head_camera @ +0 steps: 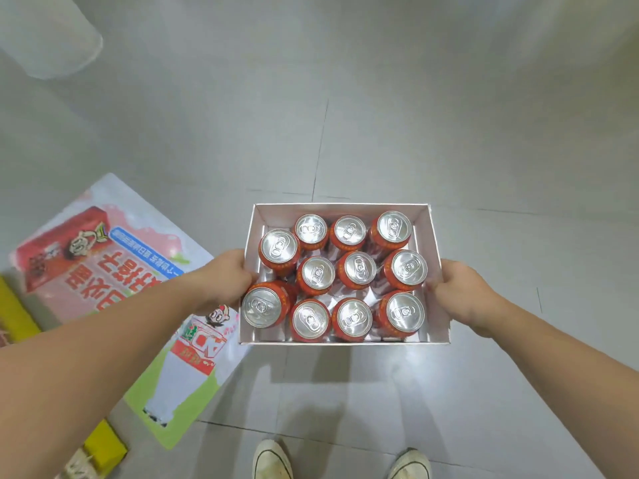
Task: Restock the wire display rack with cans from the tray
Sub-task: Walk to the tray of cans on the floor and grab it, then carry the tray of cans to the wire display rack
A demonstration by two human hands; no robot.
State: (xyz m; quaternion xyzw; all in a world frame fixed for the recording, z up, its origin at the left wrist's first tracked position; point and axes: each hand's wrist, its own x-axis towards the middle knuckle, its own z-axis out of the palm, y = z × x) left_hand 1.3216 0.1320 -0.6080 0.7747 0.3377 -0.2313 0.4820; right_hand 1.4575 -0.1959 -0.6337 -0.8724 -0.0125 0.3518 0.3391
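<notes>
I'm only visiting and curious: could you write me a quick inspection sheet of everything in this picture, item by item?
Surface: grey tiled floor.
Job's things: white tray, held above the floor, with eleven upright red cans; wire rack not in view.
Clutter: printed poster lying on the floor at left; yellow boxes beside it.
Hands: left hand grips the tray's left wall; right hand grips its right wall.
Cables: nothing seen.
Surroundings: the person's pale shoes below the tray; a blurred pale shape top left.
</notes>
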